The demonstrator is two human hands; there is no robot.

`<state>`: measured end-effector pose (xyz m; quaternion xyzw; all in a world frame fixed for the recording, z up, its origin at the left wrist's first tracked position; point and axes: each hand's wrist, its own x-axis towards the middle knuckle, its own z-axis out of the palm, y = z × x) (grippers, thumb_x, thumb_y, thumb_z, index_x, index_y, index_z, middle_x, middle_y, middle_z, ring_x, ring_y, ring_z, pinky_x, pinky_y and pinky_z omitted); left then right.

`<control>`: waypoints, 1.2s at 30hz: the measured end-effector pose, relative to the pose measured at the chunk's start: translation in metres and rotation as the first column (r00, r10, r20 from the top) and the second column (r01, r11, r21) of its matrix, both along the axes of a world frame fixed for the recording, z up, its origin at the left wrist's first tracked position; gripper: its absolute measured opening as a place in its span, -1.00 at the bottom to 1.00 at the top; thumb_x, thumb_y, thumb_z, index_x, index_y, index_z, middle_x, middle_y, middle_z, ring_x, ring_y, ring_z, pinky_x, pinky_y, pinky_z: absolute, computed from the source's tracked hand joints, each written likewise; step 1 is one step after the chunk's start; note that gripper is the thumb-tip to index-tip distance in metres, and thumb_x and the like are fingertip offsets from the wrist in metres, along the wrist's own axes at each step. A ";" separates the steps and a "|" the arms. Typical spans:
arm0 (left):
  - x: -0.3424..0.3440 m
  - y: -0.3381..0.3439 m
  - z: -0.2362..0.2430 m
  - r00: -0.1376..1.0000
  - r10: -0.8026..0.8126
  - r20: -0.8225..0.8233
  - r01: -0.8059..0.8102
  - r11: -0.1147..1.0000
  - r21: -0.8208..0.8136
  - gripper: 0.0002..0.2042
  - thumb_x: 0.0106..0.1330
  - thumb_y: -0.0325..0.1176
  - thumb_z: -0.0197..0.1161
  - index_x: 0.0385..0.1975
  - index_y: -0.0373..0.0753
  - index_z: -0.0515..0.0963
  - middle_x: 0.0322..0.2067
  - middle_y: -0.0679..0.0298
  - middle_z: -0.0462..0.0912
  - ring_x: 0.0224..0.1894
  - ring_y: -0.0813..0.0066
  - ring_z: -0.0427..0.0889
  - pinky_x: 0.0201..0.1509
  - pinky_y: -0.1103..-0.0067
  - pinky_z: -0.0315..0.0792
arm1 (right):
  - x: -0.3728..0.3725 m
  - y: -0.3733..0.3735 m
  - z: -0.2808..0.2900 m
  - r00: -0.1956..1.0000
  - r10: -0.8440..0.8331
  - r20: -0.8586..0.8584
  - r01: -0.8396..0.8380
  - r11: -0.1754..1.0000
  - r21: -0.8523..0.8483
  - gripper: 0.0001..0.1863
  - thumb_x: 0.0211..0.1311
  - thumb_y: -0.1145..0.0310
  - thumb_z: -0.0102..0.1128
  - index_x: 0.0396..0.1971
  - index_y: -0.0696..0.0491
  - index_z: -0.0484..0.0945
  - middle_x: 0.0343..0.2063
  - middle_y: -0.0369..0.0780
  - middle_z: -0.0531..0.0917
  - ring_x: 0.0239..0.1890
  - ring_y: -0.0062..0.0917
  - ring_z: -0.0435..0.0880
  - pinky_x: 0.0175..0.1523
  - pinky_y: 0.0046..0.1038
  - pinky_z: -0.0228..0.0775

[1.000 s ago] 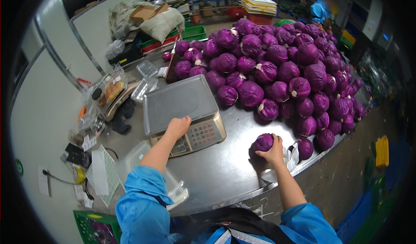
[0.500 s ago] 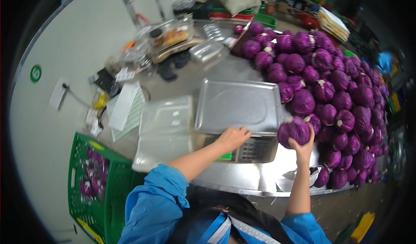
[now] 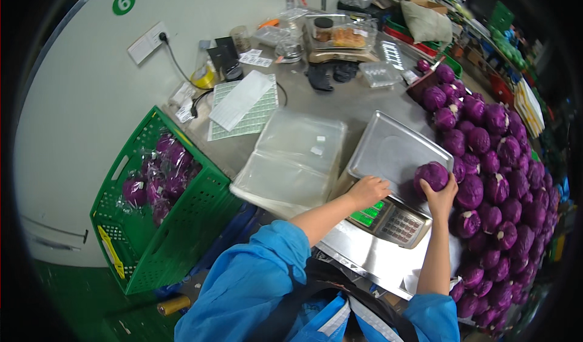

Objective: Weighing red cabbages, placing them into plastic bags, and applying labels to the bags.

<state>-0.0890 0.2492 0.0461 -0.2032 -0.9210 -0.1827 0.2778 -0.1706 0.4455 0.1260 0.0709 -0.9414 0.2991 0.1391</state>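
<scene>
My right hand [image 3: 442, 197] is closed round the outer side of a purple cabbage [image 3: 431, 179], which is over the right end of the scale's steel pan [image 3: 392, 151]. Whether the cabbage touches the pan I cannot tell. My left hand [image 3: 368, 191] lies at the pan's near edge with its fingers curled together; anything between them is hidden. Below the pan, the scale shows a lit green display [image 3: 367, 214] and a keypad [image 3: 401, 225]. Left of the scale lies a stack of clear plastic bags [image 3: 297, 160].
A big heap of purple cabbages [image 3: 509, 187] covers the right side. At lower left stands a green crate [image 3: 200, 205] with several bagged cabbages [image 3: 159, 181]. Label sheets [image 3: 243, 102], yellow tape [image 3: 203, 77] and a cable are near the wall. A second scale [image 3: 343, 55] holds clear boxes.
My view has turned left, bringing more of the green crate in. My right hand has carried the cabbage from beside the scale to over its pan. My left hand stays at the pan's edge.
</scene>
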 end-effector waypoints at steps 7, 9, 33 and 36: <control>0.092 -0.045 0.043 0.999 0.044 0.025 -0.051 0.916 0.398 -0.77 -0.02 -0.41 0.19 -0.30 -0.18 0.48 -0.34 0.27 0.47 -0.24 0.28 0.44 -0.12 0.44 0.32 | 0.056 0.002 -0.018 0.978 0.155 -0.143 -0.188 0.948 -0.257 -0.47 -0.01 0.25 0.18 -0.08 0.18 0.23 -0.13 -0.06 0.29 -0.05 -0.28 0.28 0.04 -0.36 0.11; 0.169 -0.100 0.053 0.944 0.299 0.138 -0.329 0.874 0.359 -0.62 -0.05 -0.45 0.22 -0.15 -0.24 0.39 -0.19 0.15 0.42 -0.13 0.17 0.38 -0.01 0.37 0.24 | 0.103 -0.036 -0.024 0.946 0.323 0.016 -0.226 0.697 -0.680 -0.92 0.06 0.48 0.04 -0.55 0.16 0.44 -0.63 -0.29 0.47 -0.52 -0.57 0.44 -0.33 -0.57 0.29; 0.599 -0.214 0.036 -0.074 0.990 0.120 -0.901 -0.014 -0.434 -0.66 -0.12 -0.15 0.29 -0.60 -0.24 0.31 -0.69 0.14 0.37 -0.61 0.09 0.42 -0.59 0.34 0.25 | 0.498 -0.394 -0.401 -0.319 0.585 0.746 0.534 0.761 -0.368 -0.25 -0.03 -0.34 -0.19 0.00 -0.03 0.15 -0.26 -0.20 0.35 -0.15 -0.37 0.29 -0.03 -0.23 0.16; 0.596 -0.221 0.036 -0.030 0.994 0.102 -0.906 0.016 -0.423 -0.66 -0.11 -0.14 0.28 -0.60 -0.25 0.31 -0.69 0.15 0.37 -0.62 0.10 0.41 -0.59 0.34 0.25 | 0.503 -0.404 -0.419 -0.266 0.615 0.742 0.596 0.710 -0.375 -0.29 -0.04 -0.34 -0.15 -0.08 -0.03 0.26 -0.32 -0.24 0.36 -0.24 -0.42 0.34 -0.11 -0.30 0.24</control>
